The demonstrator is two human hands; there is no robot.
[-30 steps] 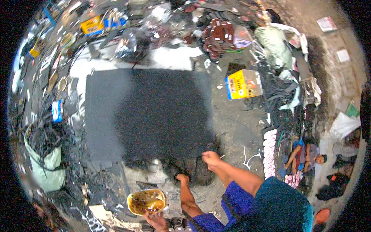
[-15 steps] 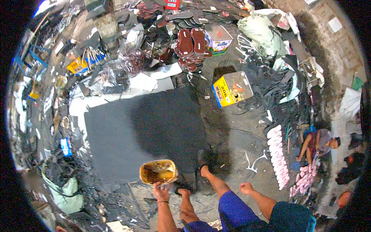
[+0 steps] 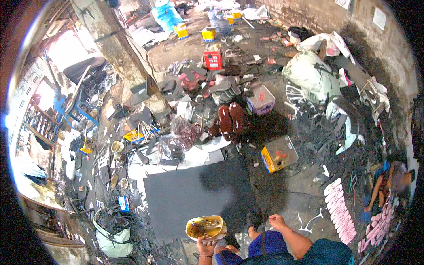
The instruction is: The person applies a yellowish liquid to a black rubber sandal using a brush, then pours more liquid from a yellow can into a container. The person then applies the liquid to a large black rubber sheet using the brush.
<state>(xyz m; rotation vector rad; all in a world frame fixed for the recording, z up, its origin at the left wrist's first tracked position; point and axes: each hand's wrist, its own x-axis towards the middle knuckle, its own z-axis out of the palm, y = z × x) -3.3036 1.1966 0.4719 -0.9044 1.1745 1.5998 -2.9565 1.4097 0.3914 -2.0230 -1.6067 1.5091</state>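
My left hand (image 3: 206, 246) grips the near side of a cut-open yellowish plastic container (image 3: 223, 230), with its fingers under the wall. Brown-yellow residue coats the container's inside. It is held over the near edge of a large flat black sheet (image 3: 176, 198). My right hand (image 3: 277, 221) hangs in front of my right knee, fingers curled closed. Whether anything small sits inside those fingers is hidden. Beyond the sheet lies a stack of dark red soles (image 3: 231, 118).
A yellow-and-blue square tin (image 3: 280, 154) stands right of the sheet, and another tin (image 3: 260, 99) farther off. Rows of pink pieces (image 3: 339, 212) lie to the right, near a seated person (image 3: 383, 187). A pale green sack (image 3: 115, 242) of dark scraps is at left. A pillar (image 3: 117, 44) rises beyond.
The view has tilted up, showing the pillar and far floor. My left hand still holds the container near the sheet's close edge. My right hand stays closed and is now nearer my knee.
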